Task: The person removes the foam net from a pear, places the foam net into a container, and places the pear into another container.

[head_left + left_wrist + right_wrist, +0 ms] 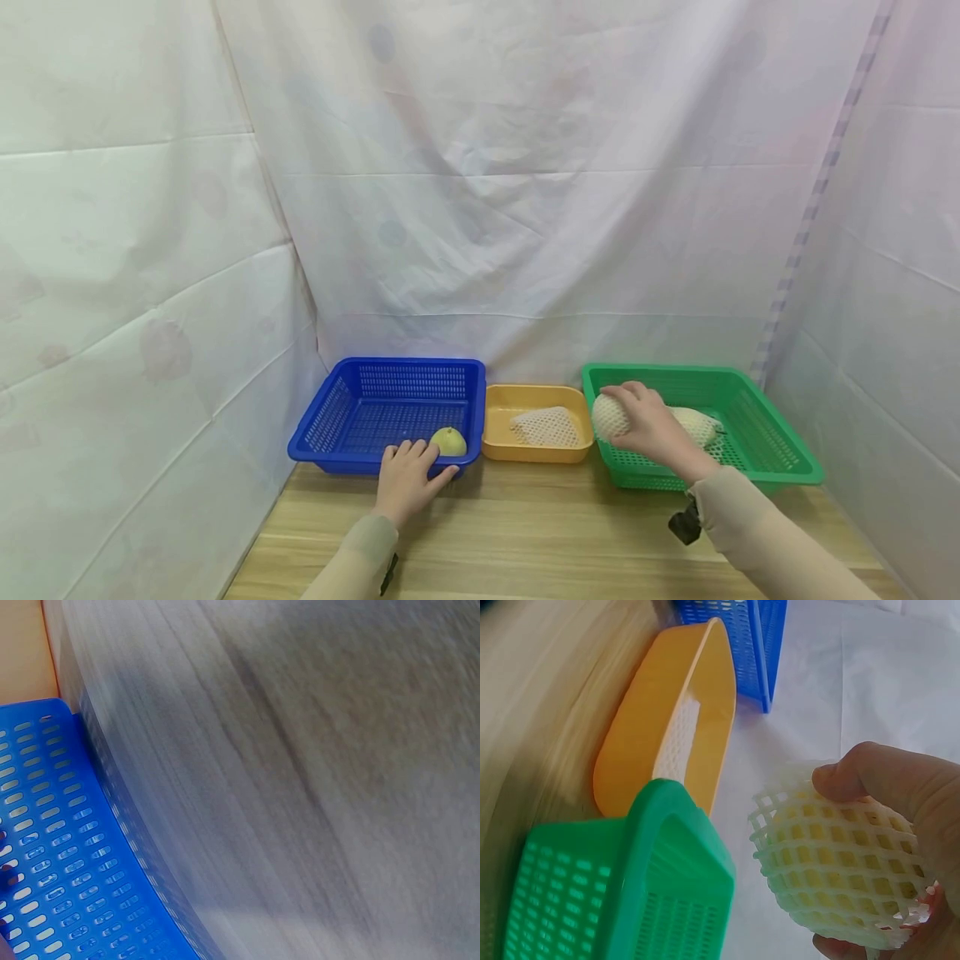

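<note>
My right hand (648,425) grips a pear in a white foam net (840,862) above the left side of the green basket (780,429). In the right wrist view the thumb lies across the net and the other fingers are mostly hidden behind it. Another netted pear (693,425) lies in the green basket, its stem showing. My left hand (405,479) rests at the front rim of the blue basket (386,361), fingers relaxed over the edge. Beside it, a bare yellow-green pear (448,442) sits in that basket's front right corner.
Between the two baskets stands a yellow tray (536,454) holding a flattened white foam net (547,427). All three containers stand on a wood-grain table (525,533). White cloth (480,208) hangs behind them and along both sides.
</note>
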Demonstrator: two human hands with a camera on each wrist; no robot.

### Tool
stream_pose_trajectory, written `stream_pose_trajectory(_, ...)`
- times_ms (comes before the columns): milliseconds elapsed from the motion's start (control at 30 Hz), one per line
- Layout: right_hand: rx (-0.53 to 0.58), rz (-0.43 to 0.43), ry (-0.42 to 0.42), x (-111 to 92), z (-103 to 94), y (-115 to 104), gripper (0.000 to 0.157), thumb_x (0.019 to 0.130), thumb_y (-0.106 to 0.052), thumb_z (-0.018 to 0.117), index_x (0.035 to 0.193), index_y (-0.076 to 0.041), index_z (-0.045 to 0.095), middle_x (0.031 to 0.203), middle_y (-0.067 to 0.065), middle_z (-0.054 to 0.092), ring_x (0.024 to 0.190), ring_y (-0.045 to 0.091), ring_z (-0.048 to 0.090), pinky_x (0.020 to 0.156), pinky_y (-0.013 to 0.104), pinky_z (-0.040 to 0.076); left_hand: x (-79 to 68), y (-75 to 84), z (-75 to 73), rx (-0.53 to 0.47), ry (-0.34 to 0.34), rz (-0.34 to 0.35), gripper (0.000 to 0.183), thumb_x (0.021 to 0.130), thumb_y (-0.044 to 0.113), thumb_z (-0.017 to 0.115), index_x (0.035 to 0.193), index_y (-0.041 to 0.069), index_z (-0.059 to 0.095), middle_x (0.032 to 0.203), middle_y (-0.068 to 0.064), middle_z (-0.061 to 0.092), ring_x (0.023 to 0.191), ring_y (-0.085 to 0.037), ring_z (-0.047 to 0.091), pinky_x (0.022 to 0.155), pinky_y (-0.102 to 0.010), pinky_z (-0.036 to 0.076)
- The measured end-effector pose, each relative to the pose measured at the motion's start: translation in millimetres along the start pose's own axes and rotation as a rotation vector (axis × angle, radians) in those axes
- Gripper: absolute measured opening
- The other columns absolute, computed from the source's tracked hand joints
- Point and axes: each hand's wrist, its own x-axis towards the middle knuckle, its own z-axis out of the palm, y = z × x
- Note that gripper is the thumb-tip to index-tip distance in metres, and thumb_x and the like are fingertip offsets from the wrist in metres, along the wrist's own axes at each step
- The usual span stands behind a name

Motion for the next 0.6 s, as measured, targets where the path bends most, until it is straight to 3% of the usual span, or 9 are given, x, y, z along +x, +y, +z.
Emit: stream_pose_trajectory(600, 0.042, 0.001, -0.025, 1, 10.3, -13, 0.074, 0.073, -0.017, 0.083, 0.139, -0.013, 0.050, 0.137, 0.020, 0.043, 0.118, 0.042, 0.043, 0.076, 0.052, 0.050, -0.5, 1.3, -2.3, -0.011, -0.007, -0.007, 0.047, 0.088, 0.069, 0.048, 0.088, 0.023, 0.057, 0.077, 0.007, 0.040, 0.070, -0.016, 0.034, 0.070, -0.039, 0.030)
